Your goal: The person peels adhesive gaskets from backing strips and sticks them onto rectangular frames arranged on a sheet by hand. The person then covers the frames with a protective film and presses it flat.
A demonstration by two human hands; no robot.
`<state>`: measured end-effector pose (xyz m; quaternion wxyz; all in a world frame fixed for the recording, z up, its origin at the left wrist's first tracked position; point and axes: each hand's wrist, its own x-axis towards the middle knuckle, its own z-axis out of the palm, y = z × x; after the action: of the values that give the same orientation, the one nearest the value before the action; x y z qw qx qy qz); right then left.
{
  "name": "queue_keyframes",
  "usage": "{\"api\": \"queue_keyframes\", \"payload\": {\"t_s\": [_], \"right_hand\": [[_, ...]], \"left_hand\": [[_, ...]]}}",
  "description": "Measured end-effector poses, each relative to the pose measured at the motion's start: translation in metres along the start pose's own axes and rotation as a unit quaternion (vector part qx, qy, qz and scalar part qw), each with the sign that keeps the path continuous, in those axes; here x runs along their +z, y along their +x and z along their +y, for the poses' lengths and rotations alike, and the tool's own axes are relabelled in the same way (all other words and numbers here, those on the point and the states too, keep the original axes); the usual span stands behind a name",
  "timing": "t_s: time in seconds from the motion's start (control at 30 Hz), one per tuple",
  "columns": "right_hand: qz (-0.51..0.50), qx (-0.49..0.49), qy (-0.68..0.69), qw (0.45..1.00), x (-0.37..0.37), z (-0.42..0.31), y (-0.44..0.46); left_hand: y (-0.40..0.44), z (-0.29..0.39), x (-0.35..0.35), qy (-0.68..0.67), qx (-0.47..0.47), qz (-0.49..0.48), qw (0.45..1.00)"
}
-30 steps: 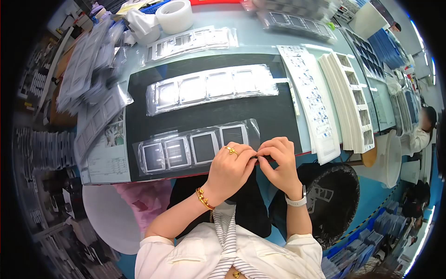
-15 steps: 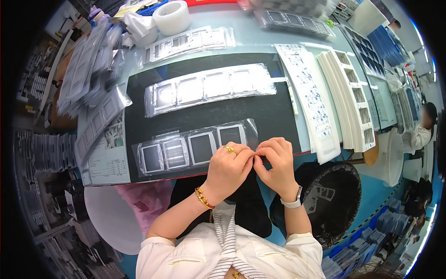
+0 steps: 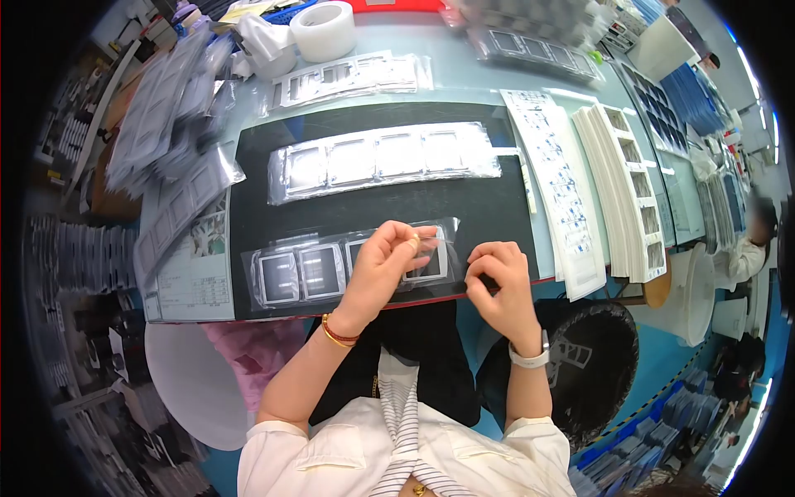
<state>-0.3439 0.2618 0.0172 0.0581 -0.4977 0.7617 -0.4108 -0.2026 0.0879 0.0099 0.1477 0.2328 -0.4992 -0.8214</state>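
1. Left hand (image 3: 387, 258) is reaching over near framed strip (image 3: 321, 272), grip loosely spread.
2. Right hand (image 3: 501, 277) is curling right of strip; can't tell if grip is pinching anything.
3. Near framed strip is lying on black mat (image 3: 373, 209), far framed strip (image 3: 385, 157) beyond.

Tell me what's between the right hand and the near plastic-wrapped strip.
Nothing visible stands between the right hand and the right end of the near plastic-wrapped strip. The left hand covers part of its right half.
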Motion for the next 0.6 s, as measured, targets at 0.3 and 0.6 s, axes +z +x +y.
{"api": "queue_keyframes", "payload": {"t_s": [0.3, 0.6], "right_hand": [[0.082, 0.015, -0.120, 0.989, 0.035, 0.009, 0.024], [0.091, 0.020, -0.104, 0.990, 0.034, 0.011, 0.020]], "left_hand": [[-0.027, -0.009, -0.027, -0.218, 0.078, 0.059, 0.971], [-0.172, 0.047, -0.267, -0.317, 0.296, 0.340, 0.835]]}}
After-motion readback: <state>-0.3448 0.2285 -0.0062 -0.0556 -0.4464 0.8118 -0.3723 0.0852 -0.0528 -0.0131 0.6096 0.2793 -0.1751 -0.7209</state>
